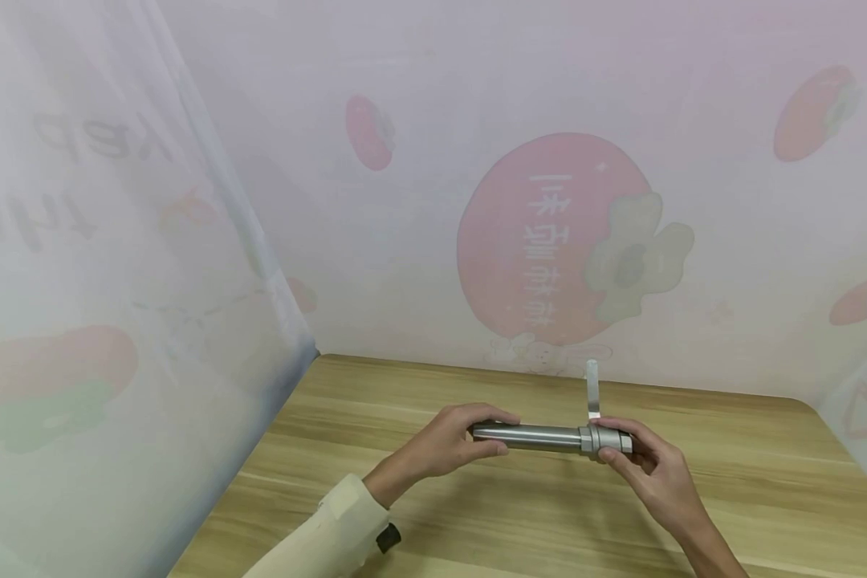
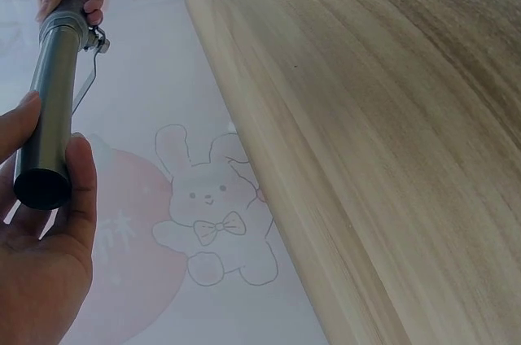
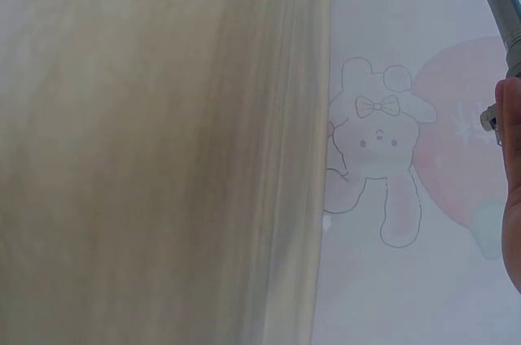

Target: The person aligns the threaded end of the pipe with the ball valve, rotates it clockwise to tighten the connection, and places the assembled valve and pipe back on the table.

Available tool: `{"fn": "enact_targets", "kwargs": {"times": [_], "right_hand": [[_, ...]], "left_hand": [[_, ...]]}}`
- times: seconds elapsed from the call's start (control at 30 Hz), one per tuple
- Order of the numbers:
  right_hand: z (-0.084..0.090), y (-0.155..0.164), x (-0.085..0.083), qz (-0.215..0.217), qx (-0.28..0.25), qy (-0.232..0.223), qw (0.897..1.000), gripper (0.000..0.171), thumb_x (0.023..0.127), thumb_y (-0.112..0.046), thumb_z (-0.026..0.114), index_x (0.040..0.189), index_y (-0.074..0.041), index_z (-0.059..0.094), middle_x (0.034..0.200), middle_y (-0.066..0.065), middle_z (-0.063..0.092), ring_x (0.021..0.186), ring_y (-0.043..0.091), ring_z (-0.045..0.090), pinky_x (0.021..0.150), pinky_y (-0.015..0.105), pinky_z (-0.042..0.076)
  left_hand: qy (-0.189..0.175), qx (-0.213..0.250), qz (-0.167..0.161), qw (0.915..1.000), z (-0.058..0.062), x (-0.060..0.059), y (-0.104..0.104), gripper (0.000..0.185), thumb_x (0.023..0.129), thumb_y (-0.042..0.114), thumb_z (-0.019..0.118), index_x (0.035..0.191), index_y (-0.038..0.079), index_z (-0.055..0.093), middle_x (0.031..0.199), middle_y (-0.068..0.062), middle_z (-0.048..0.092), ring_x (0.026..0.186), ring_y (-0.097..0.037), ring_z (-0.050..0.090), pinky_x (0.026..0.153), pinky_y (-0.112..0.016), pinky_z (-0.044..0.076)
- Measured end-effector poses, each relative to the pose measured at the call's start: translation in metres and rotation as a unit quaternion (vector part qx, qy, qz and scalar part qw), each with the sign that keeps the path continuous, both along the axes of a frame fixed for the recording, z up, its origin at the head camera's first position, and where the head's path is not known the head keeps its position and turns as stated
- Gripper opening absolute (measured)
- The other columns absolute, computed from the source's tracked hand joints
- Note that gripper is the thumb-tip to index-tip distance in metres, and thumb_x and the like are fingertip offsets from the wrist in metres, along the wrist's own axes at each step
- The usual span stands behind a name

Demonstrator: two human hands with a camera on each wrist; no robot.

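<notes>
Both hands have the tube (image 1: pixel 549 437) level, just above the counter (image 1: pixel 751 482). The left hand (image 1: pixel 444 443) curls round its plain open end; the right hand (image 1: pixel 646 466) pinches the collared end, where a thin lever (image 1: pixel 592 389) sticks straight up. The risk, I'd say — smooth metal slipping, or that lever catching a fingertip if the tube rolls. Plenty of bare wood in front, though the printed curtain (image 1: pixel 549 241) closes in behind and on the left.

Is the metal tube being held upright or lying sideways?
Sideways: the metal tube lies level above the table, left hand and right hand gripping its ends.
</notes>
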State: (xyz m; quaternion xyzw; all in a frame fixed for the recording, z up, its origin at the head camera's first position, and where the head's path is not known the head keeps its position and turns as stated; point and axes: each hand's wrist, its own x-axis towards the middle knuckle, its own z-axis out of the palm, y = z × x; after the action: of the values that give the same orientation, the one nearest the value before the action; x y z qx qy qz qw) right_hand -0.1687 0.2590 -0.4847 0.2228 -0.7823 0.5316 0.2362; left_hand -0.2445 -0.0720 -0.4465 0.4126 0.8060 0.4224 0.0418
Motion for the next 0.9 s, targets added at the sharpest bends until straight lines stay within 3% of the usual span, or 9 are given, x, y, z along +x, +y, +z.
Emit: {"fn": "enact_targets", "kwargs": {"times": [0.9], "right_hand": [[-0.0017,0.0029,-0.0011,0.000,0.003,-0.016,1.000,0.042,0.097,0.014,0.071,0.137,0.000,0.069,0.128,-0.019,0.071,0.100,0.003,0.072,0.080,0.020,0.061]], "left_hand": [[0.029,-0.007,0.003,0.9996,0.0038,0.0009,0.0012,0.048,0.096,0.020,0.085,0.142,0.014,0.072,0.133,0.001,0.077,0.102,-0.004,0.065,0.092,-0.023,0.053]]}}
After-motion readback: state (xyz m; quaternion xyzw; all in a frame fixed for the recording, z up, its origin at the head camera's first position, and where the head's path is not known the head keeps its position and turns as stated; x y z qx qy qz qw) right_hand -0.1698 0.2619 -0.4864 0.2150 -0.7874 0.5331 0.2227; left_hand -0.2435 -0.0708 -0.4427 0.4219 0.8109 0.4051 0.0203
